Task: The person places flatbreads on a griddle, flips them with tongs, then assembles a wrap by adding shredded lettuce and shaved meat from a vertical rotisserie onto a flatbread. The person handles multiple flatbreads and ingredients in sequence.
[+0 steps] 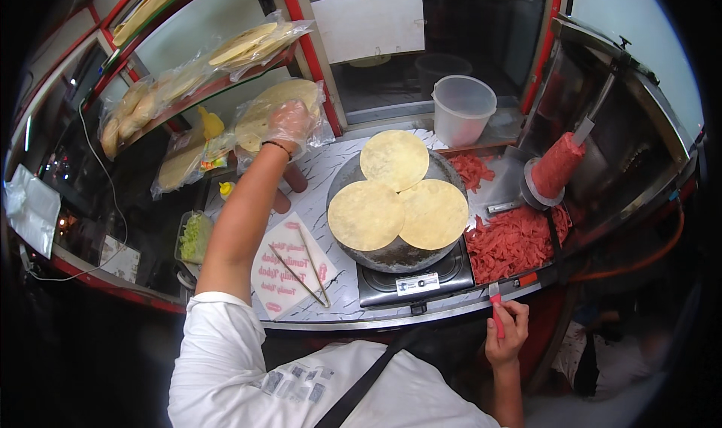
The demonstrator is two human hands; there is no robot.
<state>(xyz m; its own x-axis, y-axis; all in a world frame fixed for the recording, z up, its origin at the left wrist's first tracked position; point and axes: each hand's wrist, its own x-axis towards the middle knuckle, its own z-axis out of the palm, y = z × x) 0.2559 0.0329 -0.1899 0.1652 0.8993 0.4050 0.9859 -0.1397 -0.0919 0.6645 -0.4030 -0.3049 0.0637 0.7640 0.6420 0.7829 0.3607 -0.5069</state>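
Observation:
My left hand (292,121) reaches far forward to a clear plastic bag holding round flatbreads (259,119). Thin clear plastic surrounds the hand, and its fingertips are hidden. Low at the right, my right hand (507,333) grips a red-handled knife (496,314) at the counter's front edge, its blade pointing away from me. Three round flatbreads lie on the dark round griddle (417,258): one at the back (394,161), one at front left (366,216) and one at front right (433,214).
Metal tongs (307,271) rest on printed paper (280,286). Shaved meat (513,241) fills a tray right of the griddle, below a meat spit (558,166). A white bucket (463,110) stands behind. Shredded lettuce (195,237) and sauce bottles (295,177) are at left, under a glass shelf (203,93).

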